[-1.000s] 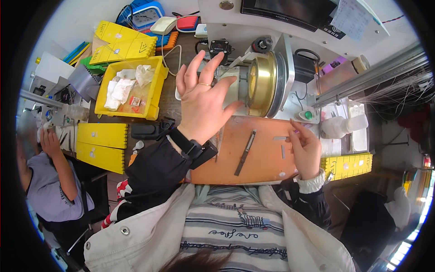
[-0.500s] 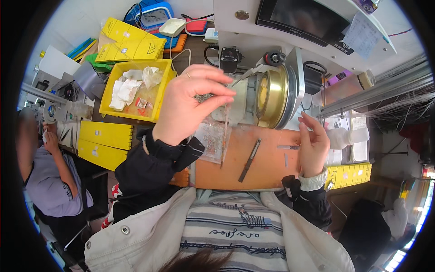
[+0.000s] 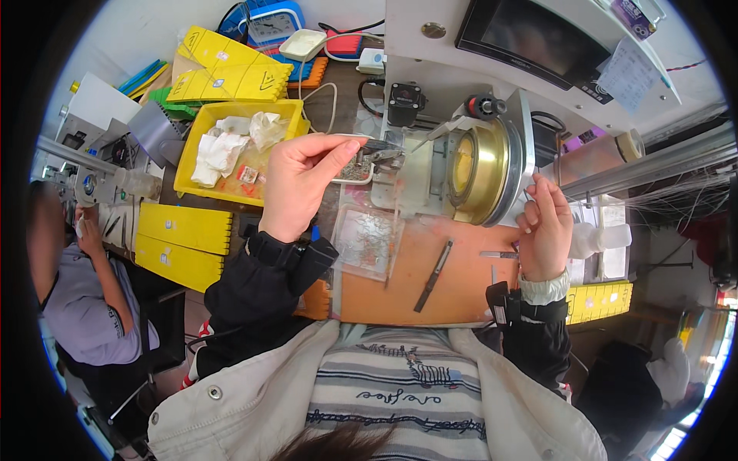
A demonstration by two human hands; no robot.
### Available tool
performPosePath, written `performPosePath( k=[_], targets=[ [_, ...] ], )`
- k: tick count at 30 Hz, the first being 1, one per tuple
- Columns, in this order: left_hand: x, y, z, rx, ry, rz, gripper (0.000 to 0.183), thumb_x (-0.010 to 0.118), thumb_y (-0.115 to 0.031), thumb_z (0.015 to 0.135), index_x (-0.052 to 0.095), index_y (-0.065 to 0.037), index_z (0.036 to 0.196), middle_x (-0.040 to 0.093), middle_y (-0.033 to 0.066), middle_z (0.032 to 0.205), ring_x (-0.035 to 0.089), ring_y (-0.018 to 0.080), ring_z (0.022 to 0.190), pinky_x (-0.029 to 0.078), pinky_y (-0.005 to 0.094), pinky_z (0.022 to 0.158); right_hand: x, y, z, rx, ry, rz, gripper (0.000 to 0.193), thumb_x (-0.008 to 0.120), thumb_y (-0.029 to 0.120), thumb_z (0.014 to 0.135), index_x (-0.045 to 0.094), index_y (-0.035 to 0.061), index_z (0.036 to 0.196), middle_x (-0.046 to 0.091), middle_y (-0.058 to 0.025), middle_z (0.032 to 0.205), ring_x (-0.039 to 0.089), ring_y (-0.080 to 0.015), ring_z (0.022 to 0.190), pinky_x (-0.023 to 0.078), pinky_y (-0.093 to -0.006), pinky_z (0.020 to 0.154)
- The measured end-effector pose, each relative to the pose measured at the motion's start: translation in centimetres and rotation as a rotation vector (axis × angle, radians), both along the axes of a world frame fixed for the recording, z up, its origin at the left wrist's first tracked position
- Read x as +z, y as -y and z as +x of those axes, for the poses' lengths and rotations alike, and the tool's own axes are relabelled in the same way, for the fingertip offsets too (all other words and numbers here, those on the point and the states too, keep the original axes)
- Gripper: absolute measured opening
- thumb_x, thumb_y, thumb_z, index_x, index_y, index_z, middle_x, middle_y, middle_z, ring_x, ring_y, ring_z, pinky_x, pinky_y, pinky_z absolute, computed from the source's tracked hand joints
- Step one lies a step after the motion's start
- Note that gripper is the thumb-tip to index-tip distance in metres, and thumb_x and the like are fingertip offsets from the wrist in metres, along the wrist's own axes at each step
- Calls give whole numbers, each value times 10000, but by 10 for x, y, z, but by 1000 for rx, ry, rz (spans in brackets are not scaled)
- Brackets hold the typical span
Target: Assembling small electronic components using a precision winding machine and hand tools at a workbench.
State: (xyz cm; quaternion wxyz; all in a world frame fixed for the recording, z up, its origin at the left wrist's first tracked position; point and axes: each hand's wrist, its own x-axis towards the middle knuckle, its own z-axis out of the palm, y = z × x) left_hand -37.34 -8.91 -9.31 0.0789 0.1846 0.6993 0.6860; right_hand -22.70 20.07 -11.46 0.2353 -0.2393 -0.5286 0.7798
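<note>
My left hand [image 3: 307,180] is raised at the left of the machine, thumb and forefinger pinched at the end of a small dark metal piece [image 3: 382,146]. Whether that piece is loose or joined to the machine, I cannot tell. Beneath the fingers stands a small white dish [image 3: 355,172] of tiny metal bits. Right of it is a brass-coloured wheel [image 3: 481,173] with a dark rim, under a slanting metal arm [image 3: 455,124]. On the wheel's right, my right hand [image 3: 547,229] has its fingers curled closed; what they hold, if anything, is too small to make out.
A clear tray [image 3: 367,242] of small pieces and a dark slim tool [image 3: 433,275] lie on the orange-brown board [image 3: 384,300]. At left are a yellow bin [image 3: 295,127] with white wrappings and yellow racks [image 3: 184,227]. A screen [image 3: 530,38] overhangs the back. Another person [image 3: 100,307] sits left.
My left hand has turned and lowered slightly, now pinching at the dark piece. My right hand has moved a little right and up, its fingers more curled. The whole view has shifted slightly.
</note>
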Motion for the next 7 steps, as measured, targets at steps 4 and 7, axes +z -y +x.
performPosePath(
  k=[4,7],
  targets=[
    [-4,4,-1,8,25,61,165,708,-103,912,751,-4,1036,633,-52,756,383,1,581,269,180,505,-2,2,-1,-22,6,-20,175,634,179,985,659,43,1093,650,-12,929,420,-21,568,307,-198,497],
    [-7,8,-1,27,64,119,153,715,-88,902,753,-11,1029,658,-40,779,394,5,579,277,183,503,-5,3,0,-49,-2,-45,181,632,174,986,660,48,1113,646,-17,949,419,-24,578,310,-199,504]
  ],
)
